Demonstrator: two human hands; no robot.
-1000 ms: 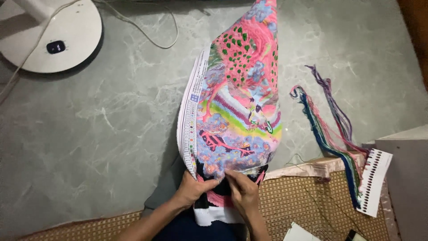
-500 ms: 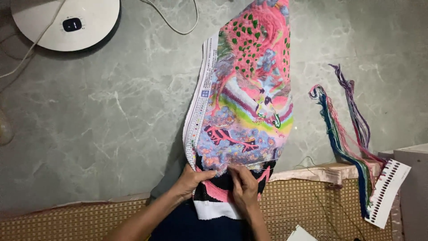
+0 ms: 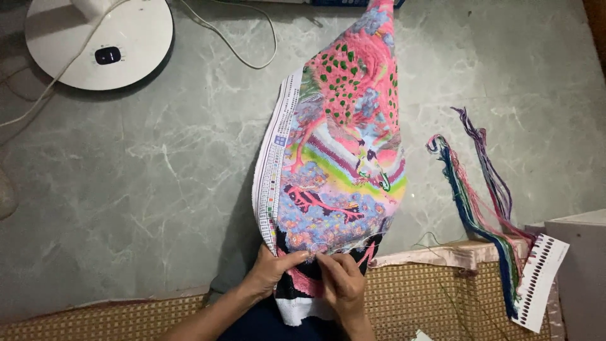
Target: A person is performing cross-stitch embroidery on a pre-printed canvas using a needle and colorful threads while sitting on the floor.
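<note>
Since a sec ago your view has slid down and left a bit: the white round fan base (image 3: 101, 44) sits further into the upper left, and the cross-stitch canvas (image 3: 334, 158) now hangs mid-frame. Your hands haven't left its lower edge, so the work's still at that same spot, bottom centre. Left hand (image 3: 268, 275) is pinched on the canvas edge; right hand (image 3: 341, 281) has fingers drawn together against the cloth beside it, prob. on a needle, can't tell. Canvas is mostly stitched: pink, green dots, rainbow bands, w/ a white colour-key strip down its left side. Thread bundle (image 3: 480, 189) and thread card (image 3: 540, 281) lie lower right.
</note>
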